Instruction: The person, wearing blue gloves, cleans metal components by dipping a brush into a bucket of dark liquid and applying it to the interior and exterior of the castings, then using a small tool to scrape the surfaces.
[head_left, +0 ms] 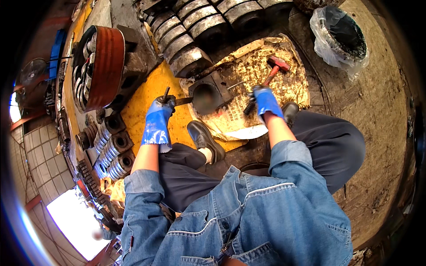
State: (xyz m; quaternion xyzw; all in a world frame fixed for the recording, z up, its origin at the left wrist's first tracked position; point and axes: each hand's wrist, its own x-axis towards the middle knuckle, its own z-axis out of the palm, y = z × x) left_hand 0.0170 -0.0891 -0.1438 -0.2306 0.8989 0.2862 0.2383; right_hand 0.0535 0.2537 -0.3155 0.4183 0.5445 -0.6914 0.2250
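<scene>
My right hand (265, 98), in a blue glove with dark grimy fingers, is closed round the handle of a red-headed hammer (278, 63). The hammer's head points away from me over a worn sack (290, 86). To the left, my gloved left hand (160, 113) is closed on a dark metal bar (183, 101), whose flat end reaches the near block's left side. A short rod end also sticks up from that fist. Between my hands lies a dark metal block (217, 82) with a large round bore. Beside its right edge is a thin metal rod (236, 85).
Rows of heavy rounded metal blocks (208, 26) stand at the far side. A red-banded drum of metal parts (106, 66) is at left, above bored blocks with springs (116, 144). At far right stands a plastic-lined bucket (344, 37). My shoes (206, 139) flank the sack.
</scene>
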